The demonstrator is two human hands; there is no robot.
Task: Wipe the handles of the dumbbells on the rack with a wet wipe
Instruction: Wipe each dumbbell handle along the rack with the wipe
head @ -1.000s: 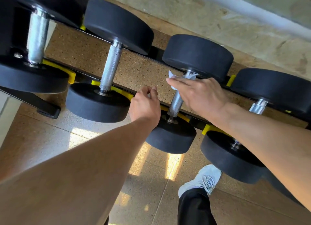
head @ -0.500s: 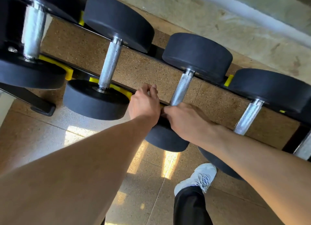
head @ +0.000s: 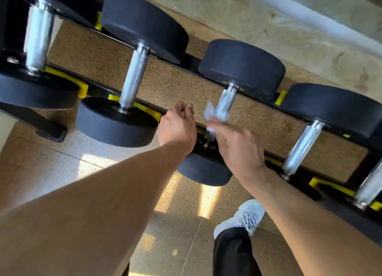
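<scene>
My right hand (head: pixel 237 149) pinches the wet wipe (head: pixel 216 113) on the handle (head: pixel 224 106), left hand (head: pixel 177 129) gripping the rack (head: pixel 99 90); loose corners could slip free

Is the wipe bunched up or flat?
Bunched up: the wet wipe is crumpled round the handle, held by the right hand.

Blk dumbbells (head: pixel 241 69), white wipe (head: pixel 217 114), yellow cradles (head: pixel 82 88)

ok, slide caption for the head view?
Right hand wipes a dumbbell handle with a wet wipe; left hand grips the rack rail.
</scene>
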